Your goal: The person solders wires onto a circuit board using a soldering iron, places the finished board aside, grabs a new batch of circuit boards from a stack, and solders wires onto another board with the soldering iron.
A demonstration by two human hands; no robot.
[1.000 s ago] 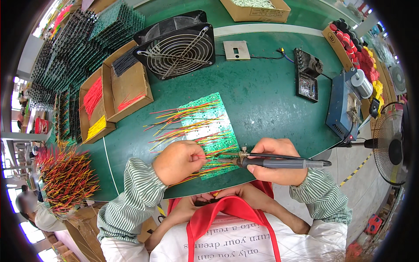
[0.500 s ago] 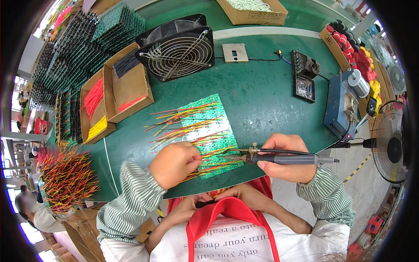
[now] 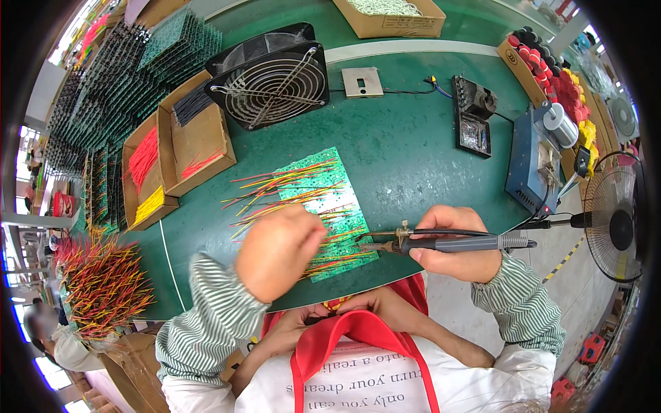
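Note:
My left hand (image 3: 281,249) is closed in a pinch over the left side of a green circuit board (image 3: 350,199); what its fingers hold, if anything, is hidden. Red, yellow and black wires (image 3: 275,184) lie in rows across the board, their loose ends sticking out past its left edge. My right hand (image 3: 456,249) is wrapped round a grey soldering iron (image 3: 454,244) with a thin feed tube fixed along its top. Its tip points left, over the lower right part of the board.
Cardboard trays of cut wires (image 3: 196,131) and a black fan (image 3: 272,86) stand at the back left. A large wire bundle (image 3: 103,289) sits left. To the right are a blue soldering station (image 3: 530,165), a solder spool (image 3: 561,125), a black tool stand (image 3: 474,117) and a standing fan (image 3: 613,230).
My left hand has lifted and moved slightly away from me over the wires, still pinched. The soldering iron stays in my right hand near the same spot. The whole view has shifted slightly.

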